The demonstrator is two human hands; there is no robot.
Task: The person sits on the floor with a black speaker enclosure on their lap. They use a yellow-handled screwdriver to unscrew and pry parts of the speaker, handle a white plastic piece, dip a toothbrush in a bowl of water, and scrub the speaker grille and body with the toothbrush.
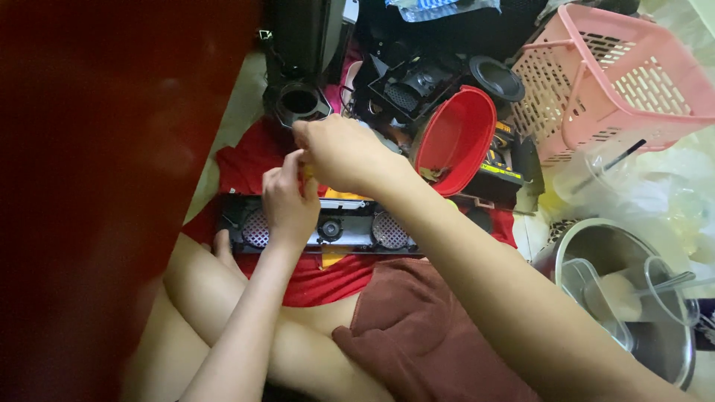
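Note:
A long black speaker panel (350,227) with round mesh grilles lies on a red cloth (328,279) on the floor, in front of my crossed legs. My left hand (289,201) rests over its left half, fingers bent and pinched upward. Just above it, my right hand (339,152) is closed; both hands meet at a small yellow piece (307,173) between their fingertips. More yellow shows behind the panel (344,195) and below it (331,257).
A red plastic bowl (458,138) leans against black speaker parts (417,82). A pink basket (611,78) stands at the back right. A metal pot (633,290) with clear cups sits right. A dark red surface (97,186) fills the left.

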